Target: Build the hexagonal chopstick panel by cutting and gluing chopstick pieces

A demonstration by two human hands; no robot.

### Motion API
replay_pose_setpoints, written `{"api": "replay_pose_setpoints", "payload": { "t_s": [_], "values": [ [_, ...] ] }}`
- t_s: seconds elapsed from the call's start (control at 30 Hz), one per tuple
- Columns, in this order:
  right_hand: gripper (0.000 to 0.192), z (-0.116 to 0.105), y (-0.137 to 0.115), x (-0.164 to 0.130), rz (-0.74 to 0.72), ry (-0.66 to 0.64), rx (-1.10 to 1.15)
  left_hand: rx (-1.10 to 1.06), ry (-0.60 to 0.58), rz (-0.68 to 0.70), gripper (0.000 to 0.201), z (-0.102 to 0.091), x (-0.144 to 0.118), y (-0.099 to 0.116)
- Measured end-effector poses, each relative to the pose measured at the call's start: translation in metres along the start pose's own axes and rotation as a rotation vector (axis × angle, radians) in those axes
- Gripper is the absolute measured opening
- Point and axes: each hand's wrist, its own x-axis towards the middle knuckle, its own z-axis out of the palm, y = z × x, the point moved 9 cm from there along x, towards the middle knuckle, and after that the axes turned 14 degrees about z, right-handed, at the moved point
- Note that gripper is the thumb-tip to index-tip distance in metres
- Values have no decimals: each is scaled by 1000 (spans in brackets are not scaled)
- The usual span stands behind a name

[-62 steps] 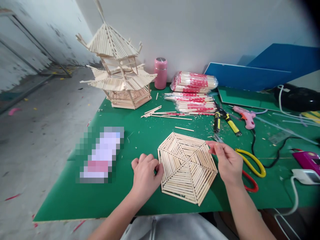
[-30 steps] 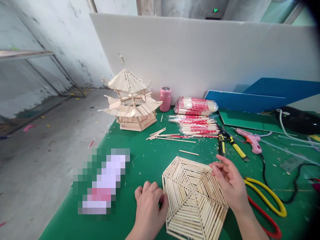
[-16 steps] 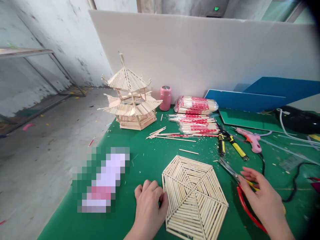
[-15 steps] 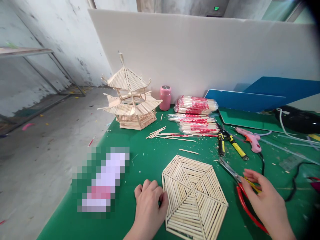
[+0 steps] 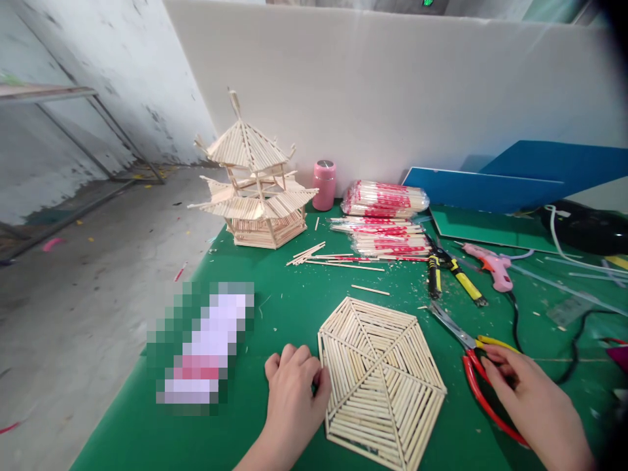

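A flat hexagonal panel of wooden sticks (image 5: 380,379) lies on the green mat (image 5: 275,307) in front of me. My left hand (image 5: 293,399) rests curled against the panel's left edge, thumb and fingers touching it. Over to the right, my right hand (image 5: 532,402) lies over the red and yellow handles of a pair of scissors (image 5: 473,356), fingers closing around them. The scissor blades point up and left, toward the panel's right corner.
A stick pagoda model (image 5: 255,190) stands at the back left. A pink jar (image 5: 324,184), packs of chopsticks (image 5: 385,219), loose sticks (image 5: 324,256), yellow-handled cutters (image 5: 449,275), a pink glue gun (image 5: 490,267) and black cables lie behind. Blue boards lean at the back right.
My right hand left the panel's right edge and moved right and down onto the scissors' handles. My left hand stayed at the panel. The view tilted slightly.
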Motion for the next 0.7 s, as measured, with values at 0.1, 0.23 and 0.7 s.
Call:
{"api": "replay_pose_setpoints", "payload": {
  "t_s": [0.1,0.23,0.7],
  "values": [
    [33,2,6,-2,31,-41,-8,8,1,1,28,0,0,0],
    [33,5,10,-5,56,-73,-5,22,-3,2,29,0,0,0],
    [28,-17,-22,-16,-13,51,56,50,-37,8,31,5,2,1]
  ]
}}
